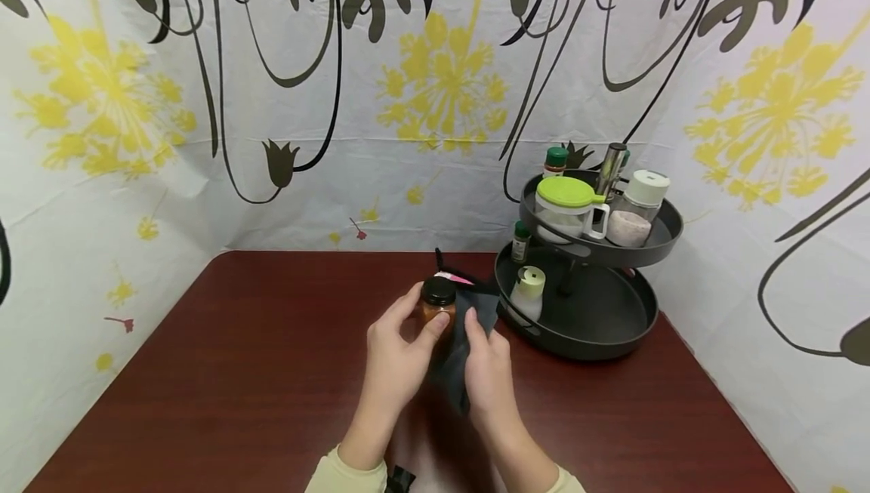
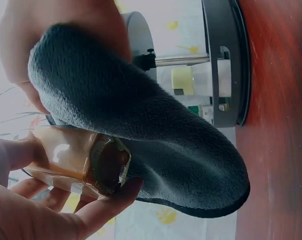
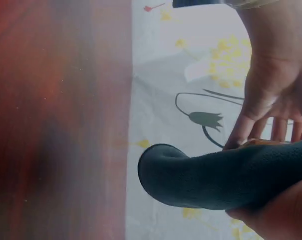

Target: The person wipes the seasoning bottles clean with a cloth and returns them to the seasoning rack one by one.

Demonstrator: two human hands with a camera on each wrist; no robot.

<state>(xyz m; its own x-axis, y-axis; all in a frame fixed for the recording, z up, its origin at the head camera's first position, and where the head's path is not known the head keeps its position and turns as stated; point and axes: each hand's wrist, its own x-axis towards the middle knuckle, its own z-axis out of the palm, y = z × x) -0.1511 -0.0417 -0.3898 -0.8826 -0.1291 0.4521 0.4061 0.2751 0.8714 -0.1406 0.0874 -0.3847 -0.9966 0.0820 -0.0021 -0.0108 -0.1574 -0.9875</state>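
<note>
My left hand grips a small spice jar with a black lid and orange-brown contents, held above the table. In the left wrist view the glass jar lies sideways across the picture, its base towards the cloth, fingers and thumb around it. A dark grey-green cloth hangs from my right hand, which pinches it close beside the jar. From the right wrist, the folded cloth covers most of the jar. Whether the cloth touches the glass is hard to tell.
A black two-tier round rack stands at the back right. Its upper tier bears a green-lidded jar and a white-lidded jar; small bottles, including a pale-capped shaker, stand below. A pink-and-white item lies behind the hands.
</note>
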